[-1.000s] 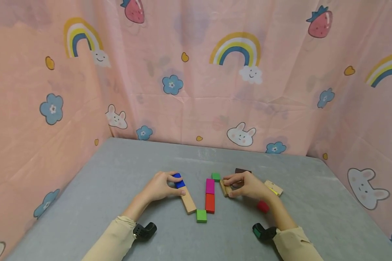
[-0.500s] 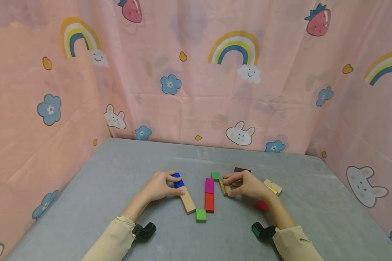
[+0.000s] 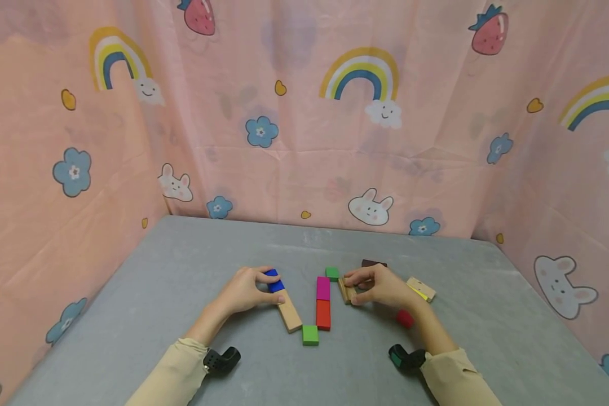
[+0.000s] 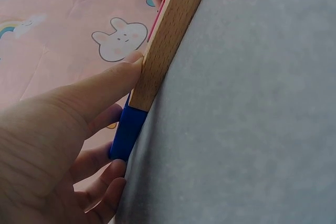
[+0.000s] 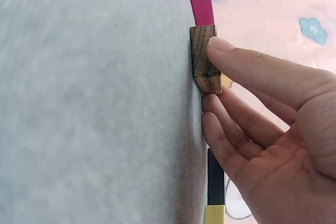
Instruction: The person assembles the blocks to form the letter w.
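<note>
The left hand (image 3: pixel 243 290) is part closed, its thumb against the side of the tan wooden block (image 3: pixel 290 313) and its fingers about the blue block (image 3: pixel 275 281); this hold, spanning the joint, probably keeps the two pieces end to end. The right hand (image 3: pixel 380 286) pinches the brown wood-grained block (image 5: pixel 202 56) narrowly between thumb and fingers, presumably to steady it on the grey table (image 3: pixel 233 242). Between the grips, the magenta block (image 3: pixel 323 288) and red block (image 3: pixel 323 315) lie end to end. The light green block (image 3: pixel 310 335), nearer the person than either grip, and the dark green block (image 3: pixel 332 274), just beside the right fingertips' block, seem placed as corner links. Outside the right grip are the dark brown block (image 3: pixel 374 263) beyond it, the pale wooden block (image 3: pixel 422 286) with a yellow piece (image 3: pixel 420 292) at its edge, and the dark red block (image 3: pixel 405 319) by the wrist. Counted: two green pieces, one of each other kind named.
</note>
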Motion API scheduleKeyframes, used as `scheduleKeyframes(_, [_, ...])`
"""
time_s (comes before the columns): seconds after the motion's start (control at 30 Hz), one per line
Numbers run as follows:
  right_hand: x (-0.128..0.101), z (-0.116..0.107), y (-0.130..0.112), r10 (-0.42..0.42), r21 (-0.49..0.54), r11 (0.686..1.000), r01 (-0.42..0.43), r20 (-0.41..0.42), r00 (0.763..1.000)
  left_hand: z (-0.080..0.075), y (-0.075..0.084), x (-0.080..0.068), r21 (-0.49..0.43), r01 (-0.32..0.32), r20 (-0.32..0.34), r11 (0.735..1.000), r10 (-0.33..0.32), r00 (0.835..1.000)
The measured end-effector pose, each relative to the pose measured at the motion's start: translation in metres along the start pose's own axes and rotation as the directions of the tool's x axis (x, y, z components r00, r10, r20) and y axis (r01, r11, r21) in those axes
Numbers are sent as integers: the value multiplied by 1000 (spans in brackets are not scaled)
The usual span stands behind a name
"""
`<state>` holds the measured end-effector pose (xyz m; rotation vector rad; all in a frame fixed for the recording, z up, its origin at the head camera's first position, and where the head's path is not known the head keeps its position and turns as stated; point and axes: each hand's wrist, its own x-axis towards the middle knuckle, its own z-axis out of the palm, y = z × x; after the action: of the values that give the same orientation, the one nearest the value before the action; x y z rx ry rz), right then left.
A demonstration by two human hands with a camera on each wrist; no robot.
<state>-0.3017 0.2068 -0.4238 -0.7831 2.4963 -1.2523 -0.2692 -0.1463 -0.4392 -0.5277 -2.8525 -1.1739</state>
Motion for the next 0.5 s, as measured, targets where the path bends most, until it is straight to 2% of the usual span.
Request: scheduleKeyframes(0.5, [0, 1, -3, -1, 7, 1000, 1, 3, 1000, 0, -2, 0, -11, -12, 0, 1000, 12, 1000])
